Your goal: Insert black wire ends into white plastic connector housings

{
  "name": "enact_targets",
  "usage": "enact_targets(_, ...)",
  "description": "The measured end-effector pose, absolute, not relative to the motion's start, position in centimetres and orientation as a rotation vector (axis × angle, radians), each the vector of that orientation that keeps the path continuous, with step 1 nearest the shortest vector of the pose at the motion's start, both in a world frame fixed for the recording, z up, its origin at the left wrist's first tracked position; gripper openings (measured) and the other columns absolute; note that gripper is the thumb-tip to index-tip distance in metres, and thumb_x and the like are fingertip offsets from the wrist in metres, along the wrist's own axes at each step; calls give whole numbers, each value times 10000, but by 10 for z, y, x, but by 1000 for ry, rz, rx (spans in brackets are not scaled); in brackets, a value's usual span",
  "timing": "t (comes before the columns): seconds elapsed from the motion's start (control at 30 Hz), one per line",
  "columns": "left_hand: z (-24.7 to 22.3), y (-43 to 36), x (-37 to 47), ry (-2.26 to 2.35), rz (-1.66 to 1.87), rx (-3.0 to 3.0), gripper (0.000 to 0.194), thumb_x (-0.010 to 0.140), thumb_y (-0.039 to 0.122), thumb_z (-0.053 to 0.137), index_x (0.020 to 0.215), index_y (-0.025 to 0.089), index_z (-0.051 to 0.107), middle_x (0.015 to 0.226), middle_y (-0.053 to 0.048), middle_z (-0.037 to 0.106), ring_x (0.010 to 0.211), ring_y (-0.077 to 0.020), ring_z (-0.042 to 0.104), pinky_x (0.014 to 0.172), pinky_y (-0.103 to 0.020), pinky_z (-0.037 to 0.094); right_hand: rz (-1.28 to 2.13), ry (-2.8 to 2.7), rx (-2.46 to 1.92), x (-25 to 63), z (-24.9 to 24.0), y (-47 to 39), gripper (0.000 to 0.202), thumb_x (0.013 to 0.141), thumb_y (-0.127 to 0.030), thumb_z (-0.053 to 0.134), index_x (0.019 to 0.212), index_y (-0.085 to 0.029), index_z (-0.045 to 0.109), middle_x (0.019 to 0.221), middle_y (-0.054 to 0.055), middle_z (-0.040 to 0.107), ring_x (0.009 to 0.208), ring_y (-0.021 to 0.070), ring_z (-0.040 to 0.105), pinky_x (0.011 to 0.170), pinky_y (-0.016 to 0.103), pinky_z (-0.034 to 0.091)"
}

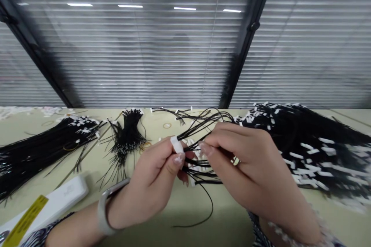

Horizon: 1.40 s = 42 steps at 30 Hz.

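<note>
Several thin black cables (199, 125) with white tags run between my two hands above the middle of the table. My left hand (160, 173) pinches them near their tagged ends, and a white tag (177, 145) sticks up between its thumb and forefinger. My right hand (243, 158) is closed, thumb and forefinger pinched at the cables just to the right; its other fingers curl inward, and exactly which strands it holds is hidden. One loose cable (212, 204) hangs in a curve below my hands.
Large black cable piles with white tags lie at the left (37, 142) and right (292, 131). A smaller black bundle (129, 131) stands between. A white device (66, 197) with a yellow label sits at lower left. Window blinds (150, 46) rise behind the table (226, 216).
</note>
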<state>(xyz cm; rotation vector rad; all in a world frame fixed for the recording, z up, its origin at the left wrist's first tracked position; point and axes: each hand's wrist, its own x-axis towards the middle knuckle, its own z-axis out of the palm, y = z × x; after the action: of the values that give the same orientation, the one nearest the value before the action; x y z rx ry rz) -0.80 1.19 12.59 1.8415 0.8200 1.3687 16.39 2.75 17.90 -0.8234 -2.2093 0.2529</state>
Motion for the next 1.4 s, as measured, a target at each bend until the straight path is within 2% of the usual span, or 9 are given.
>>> enact_targets(0.5,125,14,-6,995,1371,1965,202,910,232,374,802,191,540,684,-11,538,565,-114,551,522,-231,470,285,-2291,-778,158,176,29,216,821,-92,445,643,-168,540,617,-25,493,596,71,455,525,218,313)
enact_targets(0.7,131,25,-16,1070,1597,1778,179,885,269,451,807,184,588,647,0,562,527,-108,561,475,-212,451,-325,-2026,-807,156,170,27,39,786,-177,550,780,-158,584,761,54,520,731,155,473,661,298,380)
enact_targets(0.8,132,35,-23,1030,1801,1517,173,861,305,493,832,185,614,694,-5,574,545,-107,564,486,-208,469,-549,-2060,-860,155,168,27,145,763,-308,593,752,-169,554,692,52,494,687,184,450,641,342,369)
enact_targets(0.97,136,50,-27,778,1913,1176,156,845,277,523,810,157,618,697,-4,556,545,-90,536,492,-201,487,-662,-1865,-1043,150,162,33,538,740,-515,573,1072,-110,448,714,62,537,657,192,485,587,324,388)
enact_targets(1.07,139,56,-28,693,1923,1008,143,848,254,515,805,142,593,652,12,523,524,-85,523,502,-213,490,-599,-2008,-1260,146,158,36,479,737,-571,538,955,-145,514,563,25,525,510,176,482,465,283,315)
enact_targets(1.17,139,60,-30,639,1915,941,114,838,253,533,824,147,575,674,17,516,530,-81,525,519,-218,488,-509,-2272,-1439,143,156,45,226,810,-375,505,756,-169,582,498,31,537,438,163,479,426,251,219)
enact_targets(1.27,137,62,-30,595,1919,897,102,826,253,551,821,153,567,681,24,505,539,-76,522,530,-211,481,-469,-2254,-1499,149,159,58,251,841,-252,444,685,-174,625,534,50,584,497,158,526,445,242,250)
enact_targets(1.33,134,63,-28,578,1920,862,102,824,256,552,803,156,559,669,29,498,541,-78,520,529,-209,473,-424,-2168,-1527,161,166,65,295,857,-337,442,713,-201,661,552,34,609,520,151,543,469,244,304)
enact_targets(1.4,130,63,-24,573,1903,836,114,823,259,552,779,154,549,654,30,493,536,-81,515,523,-210,466,-287,-2049,-1531,177,173,69,269,794,-444,529,705,-248,690,581,8,638,534,148,558,515,265,366)
